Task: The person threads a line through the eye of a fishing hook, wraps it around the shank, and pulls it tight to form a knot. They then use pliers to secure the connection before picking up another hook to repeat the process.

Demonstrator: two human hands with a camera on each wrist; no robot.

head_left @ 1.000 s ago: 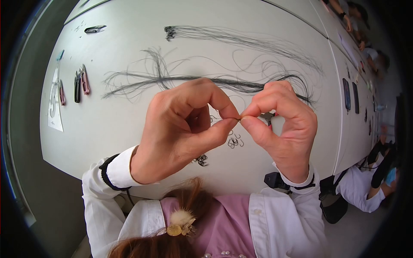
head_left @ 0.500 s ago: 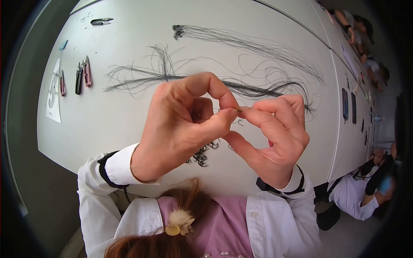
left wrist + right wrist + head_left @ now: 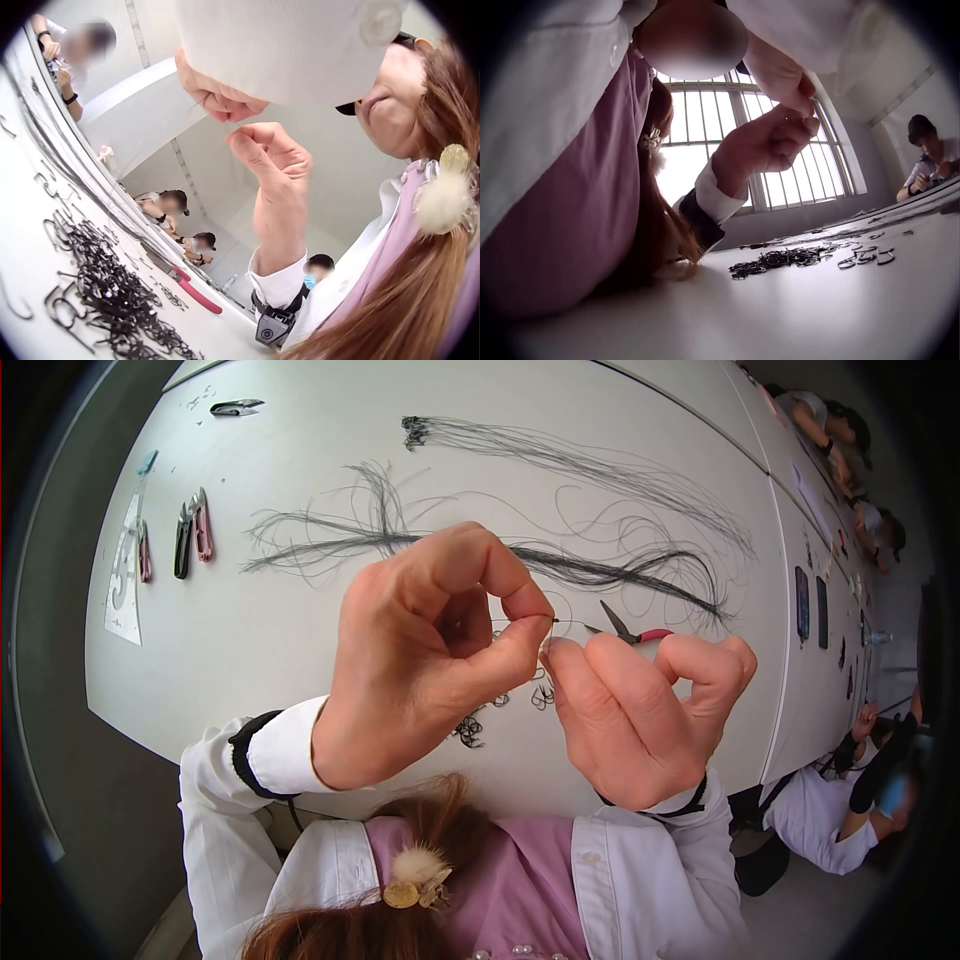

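In the head view my left hand (image 3: 430, 650) pinches a small dark piece with thin line (image 3: 570, 622) between thumb and forefinger. Just below and to its right, my right hand (image 3: 650, 710) has its fingertips together on a thin strand by that piece; its other fingers are bent. The left wrist view shows the right hand (image 3: 277, 161) pinching with thumb and forefinger, close under the left hand (image 3: 217, 94). Black hooks (image 3: 467, 732) lie partly hidden below the left hand, seen as a heap (image 3: 112, 300) in the left wrist view. A few loose hooks (image 3: 542, 697) lie between the hands.
Long dark strands (image 3: 620, 572) cross the table behind the hands; a second bundle (image 3: 540, 448) lies farther back. Red-handled pliers (image 3: 640, 634) lie beyond the right hand. Snips (image 3: 184, 542) and a clear ruler (image 3: 124, 585) are at left. Other people sit at right.
The right hand has turned and dropped slightly below the left fingertips, its fingers folding together, which uncovers the pliers. The left hand keeps its pinch nearly in place.
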